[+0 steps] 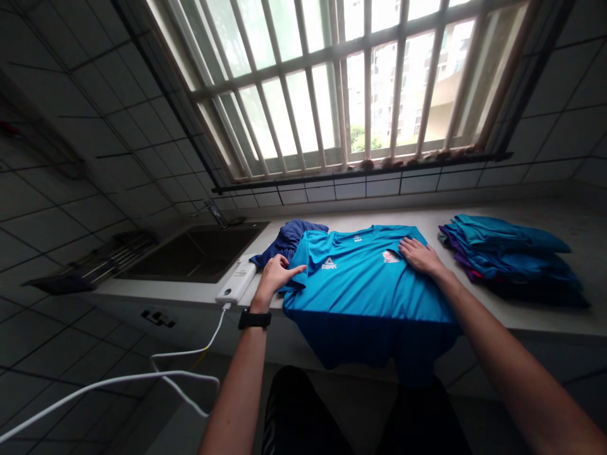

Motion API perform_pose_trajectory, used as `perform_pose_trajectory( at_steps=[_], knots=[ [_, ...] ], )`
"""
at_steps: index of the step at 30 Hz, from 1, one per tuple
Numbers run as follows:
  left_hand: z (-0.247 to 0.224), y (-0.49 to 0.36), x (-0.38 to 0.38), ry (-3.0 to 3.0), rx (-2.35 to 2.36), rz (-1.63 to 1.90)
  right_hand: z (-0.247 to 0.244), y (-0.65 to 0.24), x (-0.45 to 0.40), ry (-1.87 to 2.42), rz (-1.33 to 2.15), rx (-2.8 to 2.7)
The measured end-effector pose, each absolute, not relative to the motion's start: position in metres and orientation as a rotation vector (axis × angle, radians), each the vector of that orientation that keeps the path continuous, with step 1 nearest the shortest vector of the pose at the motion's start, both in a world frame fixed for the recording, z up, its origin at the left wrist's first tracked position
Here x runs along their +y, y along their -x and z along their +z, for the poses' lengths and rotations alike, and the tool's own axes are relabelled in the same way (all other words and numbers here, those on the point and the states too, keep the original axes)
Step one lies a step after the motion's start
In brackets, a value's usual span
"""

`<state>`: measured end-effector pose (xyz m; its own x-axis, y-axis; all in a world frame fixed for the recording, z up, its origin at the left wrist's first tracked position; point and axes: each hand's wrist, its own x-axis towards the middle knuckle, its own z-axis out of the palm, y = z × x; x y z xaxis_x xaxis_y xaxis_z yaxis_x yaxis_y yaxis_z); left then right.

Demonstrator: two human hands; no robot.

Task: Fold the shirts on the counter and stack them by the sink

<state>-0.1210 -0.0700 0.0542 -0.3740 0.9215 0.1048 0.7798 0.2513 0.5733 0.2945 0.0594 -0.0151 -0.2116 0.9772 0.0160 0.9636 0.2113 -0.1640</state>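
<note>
A bright blue T-shirt (360, 278) lies spread front up on the counter, its collar toward the window and its lower part hanging over the front edge. White print marks one side of its chest, and a pale badge the other. My left hand (275, 275), with a black watch on the wrist, is at the left sleeve, thumb stretched away from the fingers. Flat on the shirt near the right sleeve rests my right hand (420, 255), fingers extended. Behind the left sleeve lies a crumpled navy garment (291, 239), partly covered by the shirt.
A stack of folded clothes (512, 256) sits on the right of the counter (531, 319). To the left are a white power bank (237, 281) with a cable (184, 352), a dark sink (190, 253) and a faucet (215, 213). A barred window (327, 95) is behind.
</note>
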Motion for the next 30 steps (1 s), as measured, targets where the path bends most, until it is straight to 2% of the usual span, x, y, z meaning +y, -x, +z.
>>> perform_pose_trajectory(
  at_steps=[3,6,17,21,25,30],
  knots=[
    [0.051,0.105,-0.072,-1.653,2.395,0.661,-0.014,-0.293,0.059,1.895,0.209,-2.317],
    [0.054,0.102,-0.075,-1.621,2.464,0.683,-0.012,-0.293,0.058,1.881,0.226,-2.327],
    [0.101,0.148,-0.059,-1.398,2.565,1.396,-0.014,-0.294,0.059,1.839,0.216,-2.327],
    [0.107,0.156,-0.041,-1.308,2.574,1.432,-0.011,-0.293,0.057,1.839,0.245,-2.312],
    [0.112,0.135,-0.037,-1.319,2.319,1.44,-0.01,-0.292,0.055,1.874,0.243,-2.309],
    [0.122,0.099,-0.045,-1.39,1.678,1.135,-0.013,-0.293,0.059,1.91,0.231,-2.3]
  ],
)
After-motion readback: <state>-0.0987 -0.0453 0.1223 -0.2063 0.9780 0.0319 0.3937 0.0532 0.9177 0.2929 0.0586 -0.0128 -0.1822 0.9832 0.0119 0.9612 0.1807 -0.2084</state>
